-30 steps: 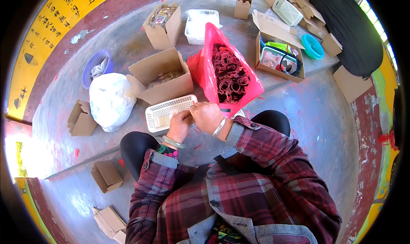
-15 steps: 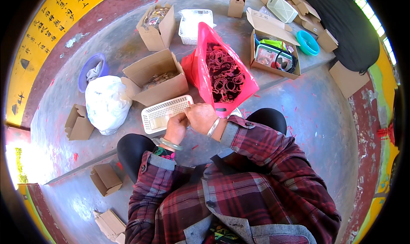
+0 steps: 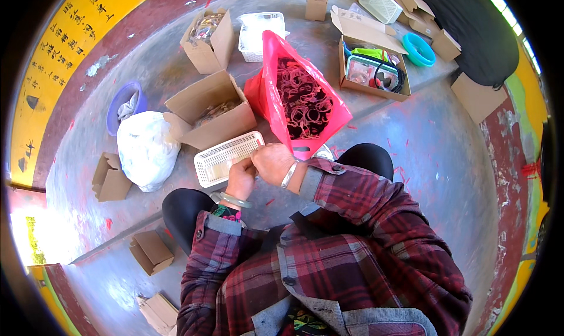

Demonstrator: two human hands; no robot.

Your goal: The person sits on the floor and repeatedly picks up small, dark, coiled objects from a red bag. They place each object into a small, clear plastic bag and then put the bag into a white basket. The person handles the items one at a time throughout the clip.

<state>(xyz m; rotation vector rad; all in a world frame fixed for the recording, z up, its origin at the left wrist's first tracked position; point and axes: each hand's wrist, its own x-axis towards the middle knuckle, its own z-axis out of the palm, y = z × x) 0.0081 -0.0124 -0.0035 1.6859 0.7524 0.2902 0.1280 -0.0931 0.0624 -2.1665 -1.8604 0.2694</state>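
My left hand (image 3: 239,180) and my right hand (image 3: 272,163) meet in front of my lap, fingers pinched together. What they hold, if anything, is too small and too covered to make out. Just beyond them lies a shallow white plastic basket (image 3: 232,153) with a perforated rim; the fingers are at its near right edge. A bright pink plastic bag (image 3: 272,110) stands open past my right hand. Inside it is a heap of thin, looped, dark red cord-like pieces (image 3: 304,101).
Beyond the basket stands an open cardboard box (image 3: 220,126) with small packed items. A stuffed white bag (image 3: 147,151) and a purple basin (image 3: 126,108) are at left. Far right are a carton of mixed things (image 3: 376,80) and a teal basin (image 3: 419,49). Red scraps dot the floor.
The view has shifted slightly, so the surroundings sit a little differently. My hands stay pinched together beside the white basket, with barely any movement.
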